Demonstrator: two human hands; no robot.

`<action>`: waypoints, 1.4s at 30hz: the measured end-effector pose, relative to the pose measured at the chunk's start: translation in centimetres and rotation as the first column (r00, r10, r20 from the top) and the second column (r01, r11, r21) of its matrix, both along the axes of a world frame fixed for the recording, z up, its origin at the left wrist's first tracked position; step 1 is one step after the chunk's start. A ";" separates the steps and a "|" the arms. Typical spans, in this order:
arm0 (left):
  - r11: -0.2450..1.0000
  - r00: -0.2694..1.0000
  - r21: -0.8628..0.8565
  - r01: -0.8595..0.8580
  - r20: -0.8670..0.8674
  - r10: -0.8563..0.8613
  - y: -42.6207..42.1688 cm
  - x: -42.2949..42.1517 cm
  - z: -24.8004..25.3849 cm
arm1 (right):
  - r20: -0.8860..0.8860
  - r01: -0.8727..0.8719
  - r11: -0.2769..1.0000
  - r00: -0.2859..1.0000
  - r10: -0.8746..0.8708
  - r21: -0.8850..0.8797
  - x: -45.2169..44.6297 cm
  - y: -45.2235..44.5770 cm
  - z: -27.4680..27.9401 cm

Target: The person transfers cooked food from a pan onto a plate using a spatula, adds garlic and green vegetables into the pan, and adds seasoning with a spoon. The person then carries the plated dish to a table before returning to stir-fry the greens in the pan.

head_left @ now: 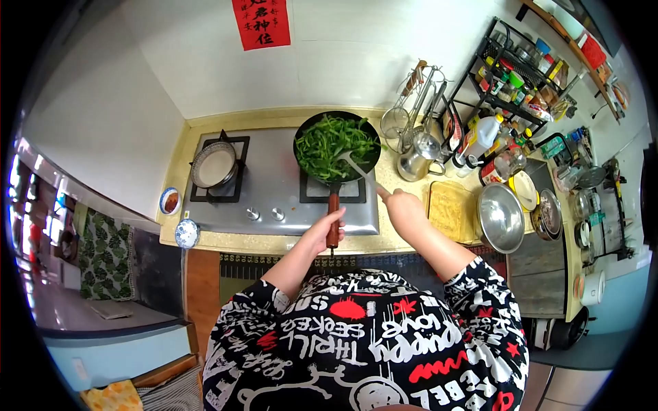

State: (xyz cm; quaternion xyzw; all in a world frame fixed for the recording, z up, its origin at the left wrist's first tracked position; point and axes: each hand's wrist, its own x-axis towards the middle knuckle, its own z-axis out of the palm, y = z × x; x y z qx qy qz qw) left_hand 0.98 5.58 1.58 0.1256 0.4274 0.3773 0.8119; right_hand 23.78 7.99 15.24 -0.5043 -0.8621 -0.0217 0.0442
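A dark wok [334, 179] full of leafy greens [332, 144] sits on the right burner of the steel stove. My left hand [323, 231] is closed around the wok's wooden handle [333, 205], near its lower end. To the right of the wok, my right hand [403, 209] grips a metal spatula [355, 164], index finger stretched along its handle. The spatula's head rests among the greens at the wok's right side.
A pot [214, 164] stands on the left burner. Small bowls [186, 233] sit at the counter's left edge. Rightward are a metal jug [415, 163], a rectangular glass dish [452, 211], a steel bowl [500, 216], bottles [482, 135] and a spice rack [490, 72].
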 end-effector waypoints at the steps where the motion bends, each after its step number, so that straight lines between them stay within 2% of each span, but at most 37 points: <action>1: 0.999 0.996 0.036 0.004 -0.084 -0.001 0.1 -0.1 -0.1 | -0.049 0.027 0.999 0.998 -0.029 -0.037 0.3 0.6 0.5; 3: 0.994 0.969 0.109 0.020 -0.246 0.007 0.5 -0.1 0.0 | -0.139 0.075 0.991 0.986 -0.090 -0.111 2.5 1.3 2.5; 4: 0.993 0.965 0.115 0.034 -0.264 -0.003 0.5 -0.5 0.5 | -0.333 0.123 0.981 0.928 -0.167 -0.150 3.6 0.5 4.5; 5: 0.985 0.957 0.163 0.058 -0.288 -0.009 0.6 -1.1 1.2 | -0.357 0.206 0.947 0.889 -0.287 -0.248 4.5 -0.1 6.3; 7: 0.984 0.949 0.162 0.079 -0.314 -0.025 1.0 -2.6 2.6 | -0.593 0.178 0.963 0.760 -0.264 -0.201 6.9 -0.4 5.5; 8: 0.981 0.972 0.177 0.080 -0.232 -0.037 0.7 -3.2 3.6 | -0.660 0.181 0.963 0.702 -0.267 -0.198 7.5 -0.7 4.9; 10: 0.973 0.964 0.196 0.126 -0.254 -0.073 -1.2 -3.9 5.5 | -0.780 0.184 0.964 0.567 -0.263 -0.191 8.5 -0.9 4.0; 11: 0.963 0.956 0.215 0.162 -0.276 -0.099 -3.0 -4.4 6.4 | -0.814 0.163 0.970 0.529 -0.240 -0.179 9.1 -1.3 3.6; 13: 0.983 0.967 0.098 0.154 -0.221 -0.129 -7.8 -5.8 9.0 | -0.819 0.165 0.903 0.382 -0.429 -0.396 9.9 -2.8 4.2; 16: 0.992 0.983 0.006 0.125 -0.138 -0.123 -11.6 -6.8 14.3 | -0.789 0.018 0.802 0.166 -0.592 -0.598 10.6 -4.0 5.0; 18: 0.990 0.986 -0.026 0.141 -0.089 -0.143 -11.0 -7.5 15.8 | -0.815 0.043 0.839 0.213 -0.539 -0.543 10.7 -3.6 5.2; 19: 0.986 0.980 -0.033 0.162 -0.115 -0.165 -9.4 -7.9 15.0 | -0.826 0.056 0.856 0.236 -0.512 -0.514 10.7 -3.4 5.3; 21: 0.978 0.977 0.057 0.200 0.061 -0.203 -4.8 -8.1 11.5 | -0.858 0.084 0.884 0.215 -0.467 -0.460 10.6 -2.7 5.0; 23: 0.989 0.987 0.121 0.084 -0.146 -0.066 -1.3 -5.8 12.9 | -0.885 0.113 0.908 0.204 -0.419 -0.404 10.5 -2.6 5.2; 24: 0.983 0.984 0.169 0.070 -0.173 -0.041 -0.6 -5.0 12.5 | -0.882 0.133 0.902 0.192 -0.431 -0.411 10.7 -3.0 5.5; 25: 0.985 0.979 0.159 0.063 -0.203 -0.030 -1.1 -4.0 12.5 | -0.878 0.177 0.907 0.235 -0.417 -0.383 10.9 -3.5 5.9; 27: 0.990 0.963 0.137 0.029 -0.268 0.009 -4.2 -3.1 12.0 | -0.864 0.206 0.899 0.259 -0.432 -0.387 11.5 -4.5 6.4; 28: 0.986 0.969 0.163 0.035 -0.246 0.006 -6.0 -2.8 11.0 | -0.872 0.226 0.911 0.281 -0.400 -0.345 11.8 -4.7 5.9; 31: 0.971 0.977 0.238 0.034 -0.212 0.017 -7.0 -2.8 9.2 | -0.830 0.245 0.930 0.427 -0.359 -0.275 11.3 -3.7 5.6; 33: 0.973 0.981 0.228 0.042 -0.195 0.003 -6.0 -3.2 8.6 | -0.782 0.253 0.941 0.528 -0.329 -0.225 10.2 -2.2 5.2; 36: 0.976 0.977 0.205 0.069 -0.210 -0.025 -4.8 -3.4 7.0 | -0.678 0.265 0.935 0.644 -0.353 -0.236 9.4 0.1 3.7; 39: 0.967 0.970 0.233 0.098 -0.240 -0.041 -3.5 -3.3 4.4 | -0.543 0.278 0.951 0.782 -0.305 -0.134 8.3 1.4 2.1; 42: 0.968 0.973 0.227 0.110 -0.222 -0.059 -2.6 -3.4 2.8 | -0.465 0.240 0.965 0.846 -0.260 -0.104 7.0 3.6 0.4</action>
